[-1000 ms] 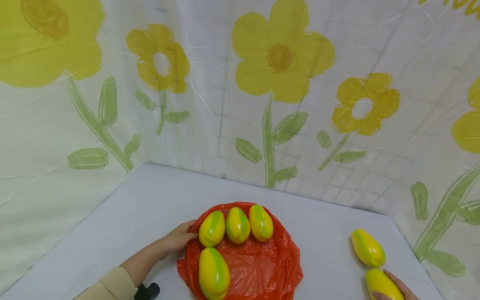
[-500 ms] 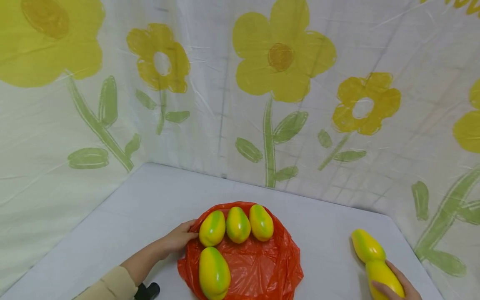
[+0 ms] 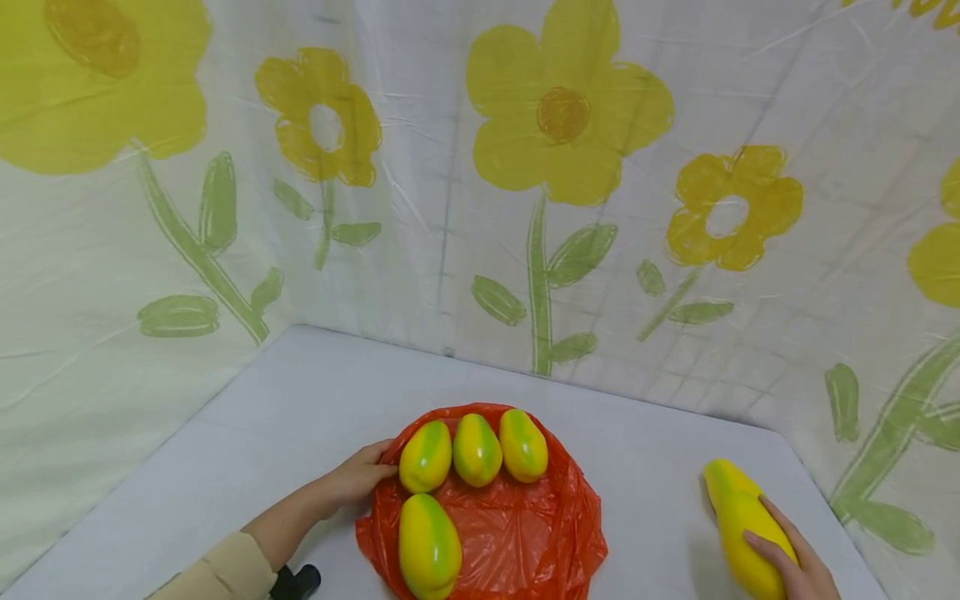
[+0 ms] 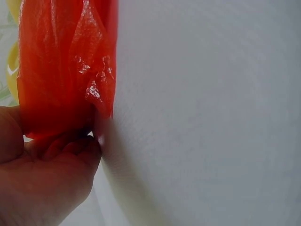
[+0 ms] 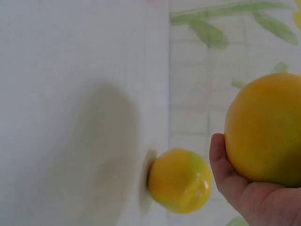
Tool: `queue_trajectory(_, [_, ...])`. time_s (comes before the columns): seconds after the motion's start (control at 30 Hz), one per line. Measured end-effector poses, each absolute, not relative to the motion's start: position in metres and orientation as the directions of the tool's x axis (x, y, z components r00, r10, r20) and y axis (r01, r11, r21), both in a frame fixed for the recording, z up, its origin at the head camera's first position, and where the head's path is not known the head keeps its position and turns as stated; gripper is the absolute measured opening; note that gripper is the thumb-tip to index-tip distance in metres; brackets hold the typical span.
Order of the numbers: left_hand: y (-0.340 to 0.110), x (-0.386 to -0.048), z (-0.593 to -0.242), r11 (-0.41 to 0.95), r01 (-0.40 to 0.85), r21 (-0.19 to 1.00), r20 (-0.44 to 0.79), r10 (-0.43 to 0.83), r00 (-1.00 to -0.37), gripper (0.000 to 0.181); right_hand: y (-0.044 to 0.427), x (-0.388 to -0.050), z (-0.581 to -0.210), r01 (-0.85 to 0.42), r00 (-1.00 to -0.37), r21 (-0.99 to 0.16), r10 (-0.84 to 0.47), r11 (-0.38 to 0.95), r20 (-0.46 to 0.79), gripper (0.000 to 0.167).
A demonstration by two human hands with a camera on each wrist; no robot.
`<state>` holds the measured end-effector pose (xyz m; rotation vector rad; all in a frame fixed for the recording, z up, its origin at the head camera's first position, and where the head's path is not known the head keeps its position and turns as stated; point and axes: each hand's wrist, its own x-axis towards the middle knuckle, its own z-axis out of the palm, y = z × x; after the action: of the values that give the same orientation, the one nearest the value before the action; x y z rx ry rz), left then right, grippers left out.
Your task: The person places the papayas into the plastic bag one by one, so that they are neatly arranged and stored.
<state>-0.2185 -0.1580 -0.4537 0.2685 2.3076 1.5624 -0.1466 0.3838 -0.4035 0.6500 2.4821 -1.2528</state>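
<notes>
A red plastic bag lies spread open on the table. Inside its far rim three yellow-green papayas sit in a row, with a bigger papaya at the near left. My left hand grips the bag's left edge; in the left wrist view the thumb and curled fingers pinch the red plastic. At the right, my right hand holds a yellow papaya, raised off the table in the right wrist view. Another papaya rests on the table beyond it, partly hidden in the head view.
A black object lies on the white table beside the left forearm, partly cut off by the frame. A flower-printed curtain stands along the table's back and sides.
My right hand has lifted the papaya from the table and brought it up and slightly left, overlapping the other papaya in view. The left hand and the bag stay put.
</notes>
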Motion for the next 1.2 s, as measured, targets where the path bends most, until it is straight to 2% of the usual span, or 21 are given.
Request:
queue_trajectory(0.17, [-0.158, -0.219, -0.454, 0.375, -0.034, 0.927, -0.173, 0.344, -0.923, 0.039, 0.369, -0.149, -0.392, 0.490, -0.872, -0.769, 0.236, 0.411, -0.430, 0.085])
queue_trajectory(0.47, [-0.158, -0.219, -0.455, 0.371, -0.039, 0.928, -0.176, 0.343, -0.923, 0.040, 0.343, -0.151, -0.393, 0.458, -0.885, -0.846, 0.227, 0.272, -0.406, 0.080])
queue_trajectory(0.73, [-0.159, -0.218, -0.454, 0.381, -0.046, 0.924, -0.185, 0.335, -0.924, 0.039, 0.301, -0.159, -0.394, 0.408, -0.910, -0.910, 0.105, 0.075, -0.400, 0.073])
queue_trajectory(1.0, [-0.159, -0.217, -0.452, 0.366, -0.027, 0.930, -0.167, 0.359, -0.918, 0.038, 0.265, -0.161, -0.389, 0.382, -0.924, -0.924, 0.039, 0.023, -0.381, 0.076])
queue_trajectory(1.2, [-0.158, -0.218, -0.450, 0.371, -0.029, 0.928, -0.172, 0.357, -0.918, 0.038, 0.240, -0.160, -0.390, 0.376, -0.927, -0.925, -0.032, -0.051, -0.375, 0.068])
